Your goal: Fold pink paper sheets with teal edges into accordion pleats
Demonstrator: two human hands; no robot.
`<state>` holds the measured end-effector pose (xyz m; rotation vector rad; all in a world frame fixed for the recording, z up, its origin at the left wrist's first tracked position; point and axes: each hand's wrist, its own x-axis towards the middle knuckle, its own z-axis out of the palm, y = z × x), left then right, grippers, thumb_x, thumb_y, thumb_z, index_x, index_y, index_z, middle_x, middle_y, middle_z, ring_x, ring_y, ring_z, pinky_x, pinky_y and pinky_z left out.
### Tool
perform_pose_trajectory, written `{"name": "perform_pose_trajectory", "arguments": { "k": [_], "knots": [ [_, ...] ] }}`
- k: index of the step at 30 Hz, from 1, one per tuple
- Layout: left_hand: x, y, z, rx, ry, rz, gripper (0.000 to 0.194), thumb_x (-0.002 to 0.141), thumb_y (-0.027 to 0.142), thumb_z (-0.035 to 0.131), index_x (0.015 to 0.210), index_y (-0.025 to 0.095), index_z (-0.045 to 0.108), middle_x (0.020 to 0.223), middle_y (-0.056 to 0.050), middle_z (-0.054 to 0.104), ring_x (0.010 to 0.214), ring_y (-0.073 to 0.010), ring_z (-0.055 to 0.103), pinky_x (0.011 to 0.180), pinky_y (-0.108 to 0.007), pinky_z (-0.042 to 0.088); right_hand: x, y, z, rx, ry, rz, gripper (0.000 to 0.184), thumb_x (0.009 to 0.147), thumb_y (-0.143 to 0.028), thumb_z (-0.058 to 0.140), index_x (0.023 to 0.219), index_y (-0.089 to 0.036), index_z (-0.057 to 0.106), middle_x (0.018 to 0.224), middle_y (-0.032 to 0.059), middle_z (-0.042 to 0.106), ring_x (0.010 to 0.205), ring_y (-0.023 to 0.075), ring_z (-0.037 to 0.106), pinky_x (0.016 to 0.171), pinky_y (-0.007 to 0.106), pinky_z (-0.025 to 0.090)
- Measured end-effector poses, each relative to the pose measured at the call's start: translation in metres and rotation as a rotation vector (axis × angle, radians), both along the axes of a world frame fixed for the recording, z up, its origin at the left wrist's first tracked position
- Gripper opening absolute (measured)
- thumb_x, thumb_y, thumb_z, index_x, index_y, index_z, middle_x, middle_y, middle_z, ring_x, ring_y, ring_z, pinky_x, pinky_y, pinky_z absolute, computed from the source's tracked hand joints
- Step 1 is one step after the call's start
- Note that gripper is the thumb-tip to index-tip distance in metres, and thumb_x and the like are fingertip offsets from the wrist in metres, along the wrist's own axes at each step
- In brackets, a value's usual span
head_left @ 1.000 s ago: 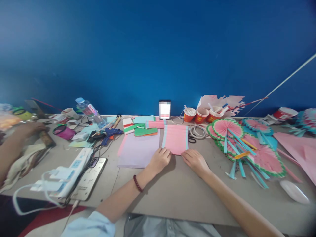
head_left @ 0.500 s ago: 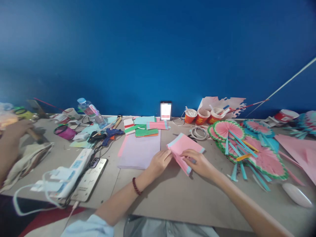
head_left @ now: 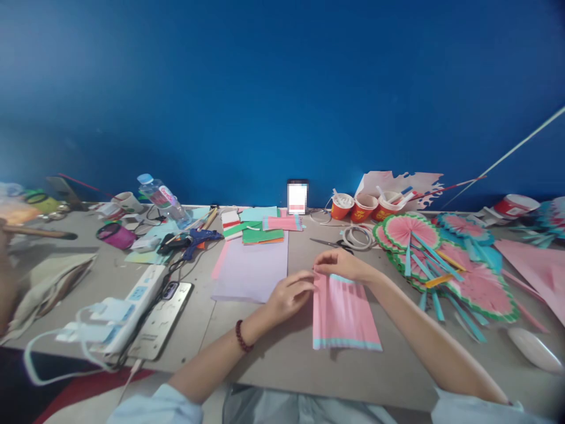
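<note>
A pink pleated paper with light blue bands at its near and far ends lies on the grey table in front of me. My left hand, with a dark red bead bracelet on the wrist, has its fingers curled against the paper's far left corner. My right hand pinches the far edge of the same paper. Both hands meet at that far edge.
A pale lilac sheet lies left of the hands, coloured paper stacks behind it. Scissors, tape rings, red cups and finished pink-green paper fans stand at the right. A power strip, bottle and another person's arm are left.
The pink paper was lifted off the table, turned over and laid down nearer to me. Both hands moved from its near edge to its far edge. The other person's hand at left raised a stick.
</note>
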<state>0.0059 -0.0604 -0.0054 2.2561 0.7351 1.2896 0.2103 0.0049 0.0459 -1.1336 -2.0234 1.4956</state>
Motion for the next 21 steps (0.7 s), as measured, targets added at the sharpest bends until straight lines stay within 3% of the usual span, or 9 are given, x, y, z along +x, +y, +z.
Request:
{"name": "perform_pose_trajectory", "arguments": {
  "k": [2,5,7,9,14,21],
  "knots": [
    [0.000,0.000,0.000,-0.162,-0.089,0.058,0.021,0.090,0.016,0.045,0.096,0.017,0.065,0.108,-0.012,0.063,0.101,-0.0171,0.061,0.085,-0.031,0.052,0.001,0.001,-0.005,-0.070,0.049,-0.064,0.032,0.073,-0.046,0.065,0.081,-0.015,0.067,0.070,0.0002,0.064,0.061,0.0112,0.054,0.059,0.024,0.042],
    [0.002,0.002,-0.003,-0.552,-0.239,0.081,0.027,0.087,0.030,0.053,0.107,0.014,0.062,0.099,-0.011,0.065,0.074,-0.0136,0.063,0.066,-0.026,0.054,0.003,0.003,-0.009,-0.084,0.091,-0.200,0.032,0.069,-0.045,0.068,0.078,-0.014,0.066,0.069,-0.0009,0.062,0.062,0.0105,0.052,0.062,0.025,0.041],
    [0.004,0.006,-0.006,-0.774,-0.271,0.065,0.035,0.079,0.038,0.063,0.101,0.012,0.064,0.088,-0.009,0.067,0.063,-0.0118,0.060,0.059,-0.024,0.050,0.005,0.004,-0.010,-0.070,0.124,-0.277,0.031,0.067,-0.044,0.069,0.077,-0.015,0.065,0.072,-0.0005,0.063,0.066,0.0117,0.053,0.067,0.026,0.042],
    [0.005,0.010,-0.007,-0.897,-0.273,0.086,0.035,0.070,0.041,0.071,0.087,0.011,0.068,0.078,-0.007,0.068,0.064,-0.0137,0.060,0.061,-0.024,0.048,0.007,0.005,-0.011,-0.058,0.147,-0.327,0.030,0.066,-0.043,0.069,0.076,-0.015,0.065,0.073,0.0000,0.064,0.069,0.0129,0.055,0.071,0.027,0.042],
    [0.001,0.017,-0.006,-1.020,-0.274,0.176,0.028,0.064,0.040,0.074,0.071,0.012,0.071,0.070,-0.005,0.070,0.065,-0.0151,0.060,0.065,-0.026,0.047,0.013,0.006,-0.014,-0.059,0.089,-0.340,0.029,0.067,-0.043,0.068,0.076,-0.015,0.065,0.064,-0.0019,0.058,0.058,0.0109,0.049,0.058,0.025,0.038],
    [-0.012,0.022,0.001,-1.014,-0.142,0.134,0.026,0.071,0.038,0.069,0.079,0.014,0.073,0.079,-0.005,0.072,0.073,-0.0171,0.062,0.070,-0.027,0.047,0.017,0.008,-0.016,-0.101,0.064,-0.371,0.029,0.065,-0.043,0.068,0.073,-0.015,0.064,0.060,-0.0031,0.054,0.053,0.0089,0.044,0.052,0.024,0.033]
  ]
}}
